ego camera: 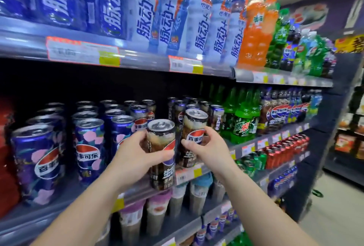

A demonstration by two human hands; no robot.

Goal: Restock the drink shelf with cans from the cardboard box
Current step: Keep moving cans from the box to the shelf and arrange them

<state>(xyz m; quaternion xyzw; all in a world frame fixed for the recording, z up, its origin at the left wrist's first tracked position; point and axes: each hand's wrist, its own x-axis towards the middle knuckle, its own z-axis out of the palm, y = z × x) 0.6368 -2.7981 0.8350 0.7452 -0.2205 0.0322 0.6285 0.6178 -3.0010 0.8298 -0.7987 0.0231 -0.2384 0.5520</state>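
Note:
My left hand [132, 159] grips a tall dark Pepsi can [162, 154], held upright just in front of the middle shelf's edge [187, 174]. My right hand [209, 147] pinches a second dark Pepsi can [194, 127] that stands at the front of the shelf, just right of the first. Behind them stand more dark Pepsi cans [178, 111]. Rows of blue flowered Pepsi cans [89, 147] fill the shelf to the left. The cardboard box is not in view.
Green Mountain Dew bottles [243, 119] and Pepsi bottles [279, 111] stand to the right on the same shelf. Above is a shelf of blue and white drink bottles [169, 15]. Cups [157, 212] and small cans fill lower shelves. An aisle floor [338, 206] lies at right.

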